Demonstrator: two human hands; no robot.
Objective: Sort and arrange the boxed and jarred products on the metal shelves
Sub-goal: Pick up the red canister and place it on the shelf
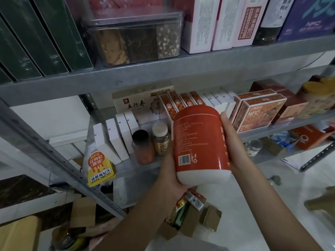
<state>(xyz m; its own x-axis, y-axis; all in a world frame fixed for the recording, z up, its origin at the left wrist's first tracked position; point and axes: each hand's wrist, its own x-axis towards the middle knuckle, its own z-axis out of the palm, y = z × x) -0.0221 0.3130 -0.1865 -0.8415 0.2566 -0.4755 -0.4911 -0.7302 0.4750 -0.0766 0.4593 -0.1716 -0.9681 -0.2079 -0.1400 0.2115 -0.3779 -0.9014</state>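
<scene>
Left hand (168, 171): curled under red jar (199, 142), gripping. Right hand (233, 142): clasping its side. Jar: white ends, barcode label, tilted.

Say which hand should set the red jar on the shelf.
Right, probably. The right hand grips the jar by its side, clear of the base; the left hand holds it low, next to the small jars.

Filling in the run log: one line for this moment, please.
left hand + right hand: holding red jar | jar: in air before middle shelf
</scene>
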